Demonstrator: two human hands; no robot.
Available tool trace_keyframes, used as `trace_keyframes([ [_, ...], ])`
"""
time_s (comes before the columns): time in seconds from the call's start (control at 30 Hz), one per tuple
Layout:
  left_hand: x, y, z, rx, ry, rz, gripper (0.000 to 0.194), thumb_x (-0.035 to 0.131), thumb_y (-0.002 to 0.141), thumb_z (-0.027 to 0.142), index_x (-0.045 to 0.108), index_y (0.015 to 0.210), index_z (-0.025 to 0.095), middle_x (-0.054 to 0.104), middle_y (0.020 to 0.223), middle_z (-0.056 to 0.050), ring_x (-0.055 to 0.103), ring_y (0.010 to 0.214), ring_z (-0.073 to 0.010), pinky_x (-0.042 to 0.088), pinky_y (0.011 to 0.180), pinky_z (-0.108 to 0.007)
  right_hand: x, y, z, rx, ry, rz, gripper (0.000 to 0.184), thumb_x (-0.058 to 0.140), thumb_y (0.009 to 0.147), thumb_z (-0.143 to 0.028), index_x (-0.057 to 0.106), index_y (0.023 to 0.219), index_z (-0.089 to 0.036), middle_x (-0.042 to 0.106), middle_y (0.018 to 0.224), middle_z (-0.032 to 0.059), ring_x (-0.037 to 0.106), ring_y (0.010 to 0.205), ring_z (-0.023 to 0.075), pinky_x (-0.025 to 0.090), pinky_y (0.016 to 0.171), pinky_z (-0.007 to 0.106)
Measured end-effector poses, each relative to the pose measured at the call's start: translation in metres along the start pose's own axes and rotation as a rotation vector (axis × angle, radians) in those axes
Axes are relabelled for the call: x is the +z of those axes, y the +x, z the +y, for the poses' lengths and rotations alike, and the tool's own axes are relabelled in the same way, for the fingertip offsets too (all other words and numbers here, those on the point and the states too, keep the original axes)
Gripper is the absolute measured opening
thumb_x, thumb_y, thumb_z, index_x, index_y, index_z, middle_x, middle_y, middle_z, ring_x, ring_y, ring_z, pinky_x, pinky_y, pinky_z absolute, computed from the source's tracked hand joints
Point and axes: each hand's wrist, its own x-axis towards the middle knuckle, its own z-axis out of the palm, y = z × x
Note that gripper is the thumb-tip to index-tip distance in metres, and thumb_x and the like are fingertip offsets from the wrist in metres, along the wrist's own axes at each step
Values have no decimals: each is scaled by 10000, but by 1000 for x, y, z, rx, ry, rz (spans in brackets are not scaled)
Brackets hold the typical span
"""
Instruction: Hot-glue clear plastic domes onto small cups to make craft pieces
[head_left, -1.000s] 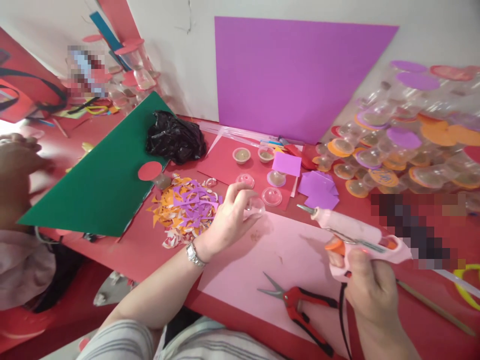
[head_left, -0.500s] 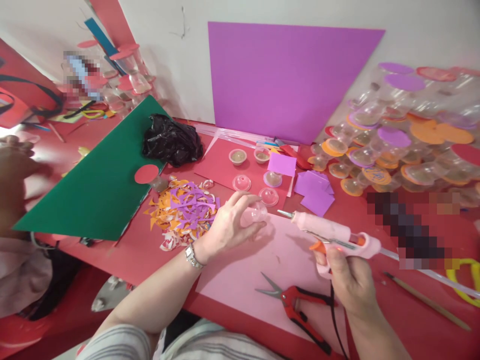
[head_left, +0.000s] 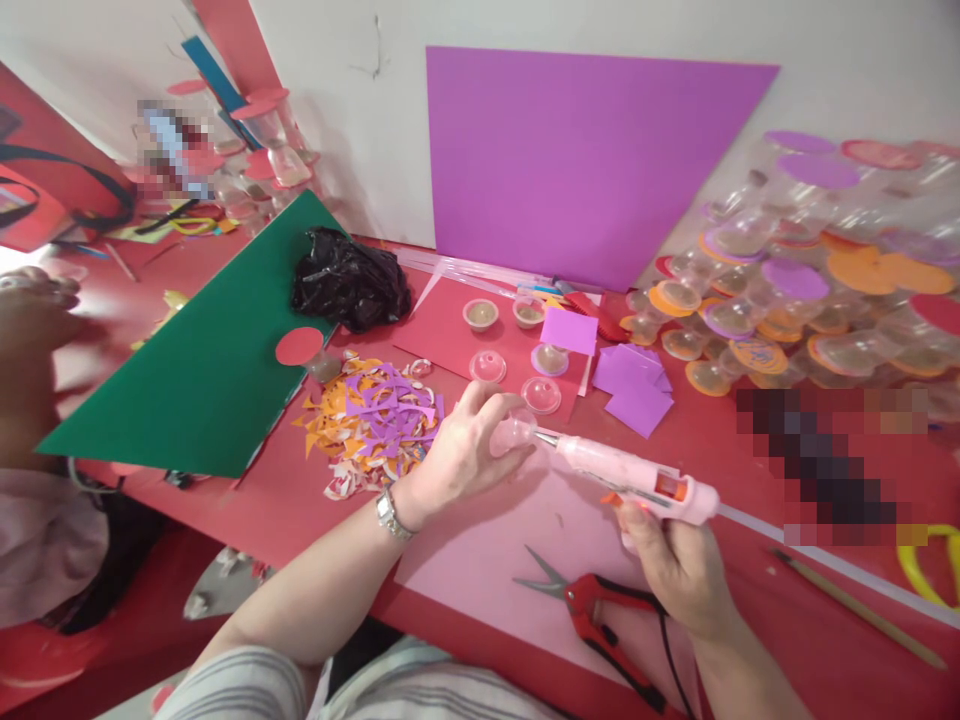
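My left hand (head_left: 474, 440) is closed round a small clear plastic dome lid (head_left: 513, 432), holding it above the pink sheet (head_left: 480, 545). In my right hand (head_left: 671, 560) is a pink hot glue gun (head_left: 626, 468) with a clear glue stick out of its back. Its metal nozzle points left and meets the right edge of the dome, as far as I can see. Red-handled pruning shears (head_left: 592, 600) lie with blades apart on the pink sheet, below the gun. Beyond my left hand are two clear domes (head_left: 541, 395) and small cups (head_left: 480, 315) with brownish contents.
Paper scraps (head_left: 379, 415) are heaped left of my hand, beside a black plastic bag (head_left: 349, 280) and a green board (head_left: 195, 370). Clear cups with coloured discs (head_left: 795, 280) are stacked at right. Purple paper squares (head_left: 637, 385) lie behind the gun. Another person's hand (head_left: 37, 290) is far left.
My right hand has brought the glue gun leftward, so its nozzle has gone from apart to the edge of the dome. My left hand keeps its hold on the dome.
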Motion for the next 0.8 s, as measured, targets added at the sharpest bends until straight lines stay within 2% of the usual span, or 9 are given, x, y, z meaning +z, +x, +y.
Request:
trace_keyframes([
  [0.2,2,0,5,-23,8,-70,381,753,807,298,565,1126,208,581,1051,-56,611,986,-214,560,824,-341,4,-4,3,-13,-106,-7,421,475,990,-484,643,745,-185,542,430,-7,510,340,124,431,358,209],
  [0.37,4,0,7,-54,-58,-101,376,758,801,317,559,1098,201,590,968,-37,591,924,-205,549,809,-337,6,-8,8,-51,-197,54,399,481,987,-470,644,781,-170,621,517,36,571,396,145,463,395,228],
  [0.57,4,1,5,-103,-150,-118,342,750,812,362,572,1050,194,595,932,-33,582,854,-190,544,762,-324,4,-6,6,-102,-208,92,377,508,980,-442,646,747,-180,636,539,50,602,452,166,476,433,253],
  [0.67,4,2,5,-109,-160,-122,331,752,812,369,580,1035,194,606,932,-35,592,859,-193,541,760,-324,2,-3,3,-79,-171,114,376,534,966,-449,655,732,-180,638,539,57,594,445,167,458,418,255],
  [0.8,3,2,7,-128,-128,-127,350,746,817,416,585,1024,184,627,947,-49,616,887,-208,543,764,-331,-4,2,-3,19,-90,84,426,507,976,-478,669,715,-183,628,511,42,574,410,151,449,395,242],
])
